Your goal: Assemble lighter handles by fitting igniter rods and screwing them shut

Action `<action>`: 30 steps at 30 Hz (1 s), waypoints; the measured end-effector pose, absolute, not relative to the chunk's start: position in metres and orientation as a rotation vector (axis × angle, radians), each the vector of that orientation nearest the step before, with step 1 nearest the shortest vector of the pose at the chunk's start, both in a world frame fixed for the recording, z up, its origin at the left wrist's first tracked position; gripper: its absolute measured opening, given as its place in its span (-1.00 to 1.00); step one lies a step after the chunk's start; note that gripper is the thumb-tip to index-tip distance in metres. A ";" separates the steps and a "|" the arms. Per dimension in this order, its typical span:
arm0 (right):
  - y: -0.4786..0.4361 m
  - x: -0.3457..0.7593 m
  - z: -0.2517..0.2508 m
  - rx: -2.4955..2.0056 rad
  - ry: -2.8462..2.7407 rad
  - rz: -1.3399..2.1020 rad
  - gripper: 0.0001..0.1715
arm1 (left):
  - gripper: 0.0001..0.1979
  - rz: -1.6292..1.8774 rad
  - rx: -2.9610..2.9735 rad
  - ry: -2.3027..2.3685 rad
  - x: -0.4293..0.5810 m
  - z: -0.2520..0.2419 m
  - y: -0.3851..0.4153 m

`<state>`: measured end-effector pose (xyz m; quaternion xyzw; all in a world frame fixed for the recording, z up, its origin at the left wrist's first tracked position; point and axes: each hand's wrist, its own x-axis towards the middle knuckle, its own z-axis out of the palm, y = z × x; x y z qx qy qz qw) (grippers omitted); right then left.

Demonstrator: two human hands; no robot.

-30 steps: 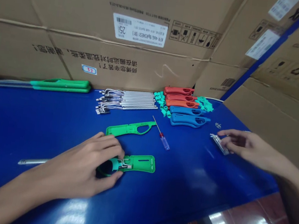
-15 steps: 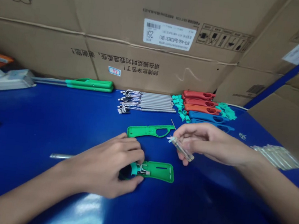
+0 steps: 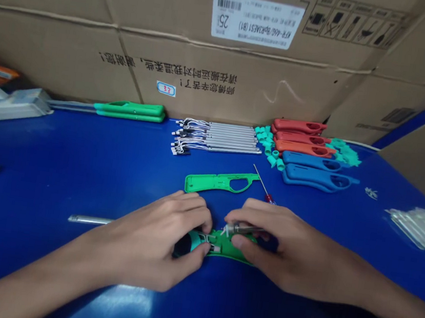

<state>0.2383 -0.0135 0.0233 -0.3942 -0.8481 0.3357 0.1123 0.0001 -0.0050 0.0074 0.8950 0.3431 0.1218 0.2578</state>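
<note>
My left hand (image 3: 155,242) is closed over the left end of a green plastic handle shell (image 3: 221,245) lying on the blue table (image 3: 59,171), thumb and fingers pinching it beside a teal insert with small metal contacts. A metal rod (image 3: 88,220) sticks out to the left from under that hand. My right hand (image 3: 283,245) is closed on a small clear tube (image 3: 240,229), held flat over the shell's right part. A second green shell half (image 3: 221,183) lies just beyond both hands, with a small red-handled screwdriver (image 3: 265,188) beside it.
At the table's back lie a row of metal rods with wires (image 3: 215,139), red (image 3: 299,133) and blue shells (image 3: 317,171), teal small parts (image 3: 267,140) and a finished green lighter (image 3: 125,109). Clear tubes (image 3: 421,226) lie at the right. Cardboard boxes (image 3: 227,42) wall the back.
My right hand picked a clear tube from the pile at the right and carried it left, down onto the green shell. My left hand stayed on the shell. The camera view shifted right and down.
</note>
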 end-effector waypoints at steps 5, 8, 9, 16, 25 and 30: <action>-0.014 0.238 0.018 -1.094 -2.695 0.789 -0.80 | -0.94 0.326 2.427 0.953 0.001 0.008 -0.004; -0.013 0.238 0.016 -1.017 -2.747 0.716 -0.80 | -0.94 0.326 2.426 0.950 0.002 0.009 -0.005; -0.013 0.238 0.016 -0.996 -2.748 0.694 -0.79 | -0.93 0.325 2.422 0.947 0.002 0.009 -0.005; -0.015 0.235 0.017 -0.965 -2.794 0.600 -0.82 | -0.91 0.322 2.438 0.929 0.003 0.010 -0.003; -0.013 0.236 0.012 -0.922 -2.795 0.541 -0.77 | -0.87 0.304 2.479 0.910 0.002 0.008 -0.003; -0.013 0.236 0.012 -0.908 -2.777 0.540 -0.74 | -0.86 0.416 2.539 0.884 0.001 0.005 -0.003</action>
